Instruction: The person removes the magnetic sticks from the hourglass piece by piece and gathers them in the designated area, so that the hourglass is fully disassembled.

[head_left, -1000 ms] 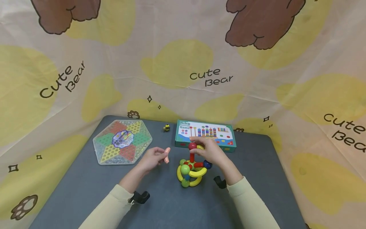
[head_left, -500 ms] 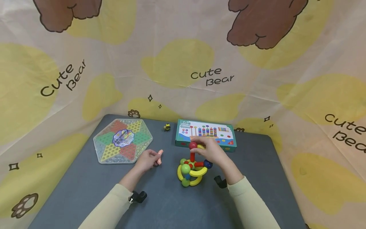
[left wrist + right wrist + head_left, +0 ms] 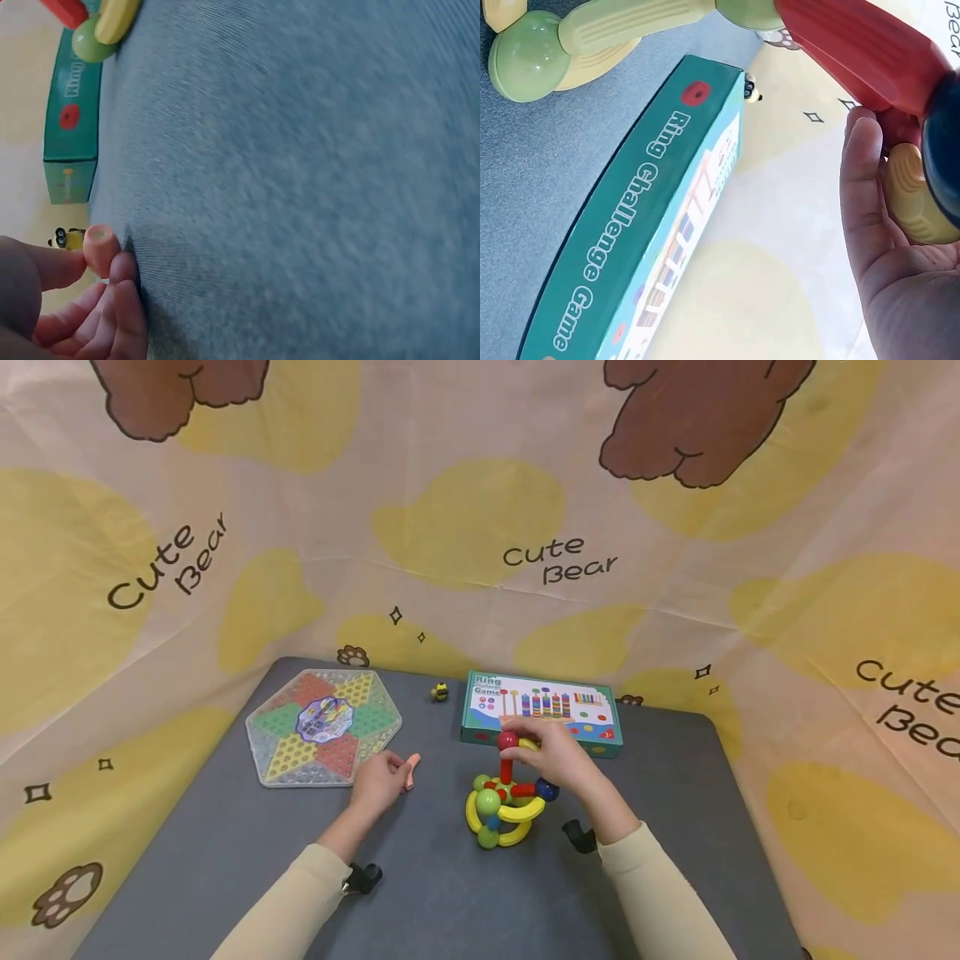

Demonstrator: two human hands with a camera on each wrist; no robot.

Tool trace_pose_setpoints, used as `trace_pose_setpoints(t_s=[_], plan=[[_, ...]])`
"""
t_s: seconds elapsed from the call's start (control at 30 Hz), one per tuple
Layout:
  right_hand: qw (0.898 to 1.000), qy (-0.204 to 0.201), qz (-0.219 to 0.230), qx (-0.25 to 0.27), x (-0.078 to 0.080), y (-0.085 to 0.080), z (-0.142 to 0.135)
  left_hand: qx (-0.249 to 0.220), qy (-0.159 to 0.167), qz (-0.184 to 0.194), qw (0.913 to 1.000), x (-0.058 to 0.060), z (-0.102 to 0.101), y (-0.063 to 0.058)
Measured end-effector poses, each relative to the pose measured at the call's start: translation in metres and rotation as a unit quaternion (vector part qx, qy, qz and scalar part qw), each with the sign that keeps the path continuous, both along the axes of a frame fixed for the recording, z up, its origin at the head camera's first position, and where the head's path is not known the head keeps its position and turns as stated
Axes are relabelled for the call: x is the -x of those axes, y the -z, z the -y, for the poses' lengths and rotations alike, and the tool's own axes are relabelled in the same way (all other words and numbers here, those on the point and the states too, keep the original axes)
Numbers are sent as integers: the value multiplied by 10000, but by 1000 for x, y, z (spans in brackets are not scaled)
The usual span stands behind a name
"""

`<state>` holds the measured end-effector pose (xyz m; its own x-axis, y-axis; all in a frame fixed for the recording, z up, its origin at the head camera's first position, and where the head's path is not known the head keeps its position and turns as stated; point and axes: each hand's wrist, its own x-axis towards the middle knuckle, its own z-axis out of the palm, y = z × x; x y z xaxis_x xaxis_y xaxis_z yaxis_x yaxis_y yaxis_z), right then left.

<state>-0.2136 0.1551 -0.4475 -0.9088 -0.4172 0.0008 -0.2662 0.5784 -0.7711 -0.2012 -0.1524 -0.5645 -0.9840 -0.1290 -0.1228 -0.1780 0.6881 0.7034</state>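
Ball-and-rod model (image 3: 488, 802) joined, I judge, in part; pink piece (image 3: 412, 768), unattached at its ten o'clock, pinched by left hand (image 3: 377, 783); right hand's (image 3: 558, 756) fingers grip red ball (image 3: 507, 741), twelve o'clock

A strip of bare worktop (image 3: 438, 897) is running between the left hand (image 3: 377, 783) and the ball-and-rod toy (image 3: 521, 812), leaving a way through to the small yellow-and-black figure (image 3: 440, 692). The peach-coloured piece (image 3: 411, 772) in that hand is jutting into this lane. Beyond the left hand, the hexagonal game board (image 3: 324, 727) is taking up the far left. The right hand (image 3: 557, 757), gripping the toy's top, is blocking access from above; the game box (image 3: 540, 702) is lying behind it. Right of the box, open worktop is stretching to the edge.
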Motion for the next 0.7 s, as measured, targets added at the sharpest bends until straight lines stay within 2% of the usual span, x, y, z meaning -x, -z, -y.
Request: trace_pose_setpoints(t_s=[0.33,0.57,0.7], plan=[[10000,-3,-33,-32,0,-2,1,774,117,-399,9961,-4,-6,2],[9999,-29,-106,-81,0,-2,2,712,-325,-780,9939,-8,-4,3],[9999,10,-100,-57,0,-1,1,868,-472,-902,9910,-8,-3,2]])
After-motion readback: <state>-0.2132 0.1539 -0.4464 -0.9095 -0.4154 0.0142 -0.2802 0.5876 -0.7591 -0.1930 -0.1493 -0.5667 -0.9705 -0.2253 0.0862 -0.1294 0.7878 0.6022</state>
